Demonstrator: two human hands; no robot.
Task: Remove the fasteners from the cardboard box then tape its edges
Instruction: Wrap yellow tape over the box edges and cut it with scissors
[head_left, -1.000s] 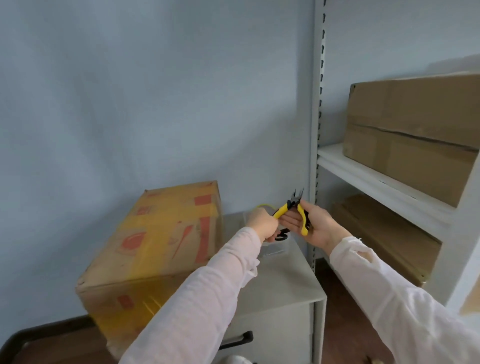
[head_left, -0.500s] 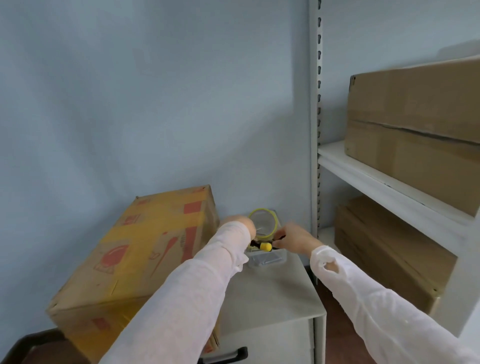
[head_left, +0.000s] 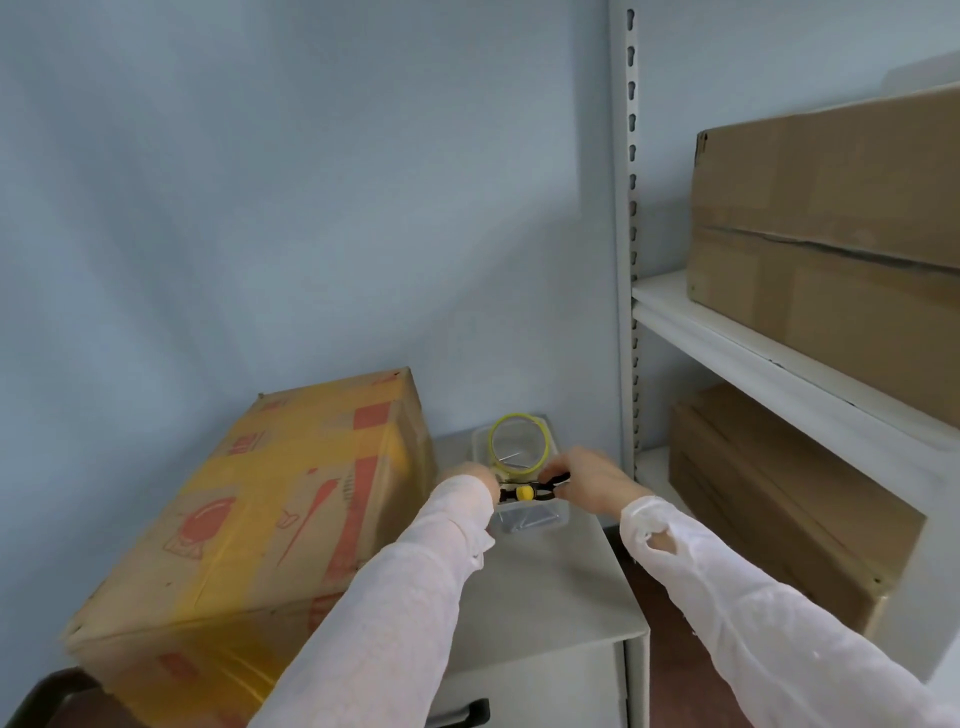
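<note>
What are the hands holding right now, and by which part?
Yellow-and-black pliers, between both hands over the clear tray. Right hand pinches the black end; left hand meets the other end, its grip hidden.

cardboard box: matt brown board, red print, glossy yellow tape strips | tape roll: translucent yellow, shiny | pliers: smooth yellow and black grips | tray: clear glossy plastic | cabinet: smooth matt grey | shelf upright: painted perforated metal | sleeves: thin white cloth
</note>
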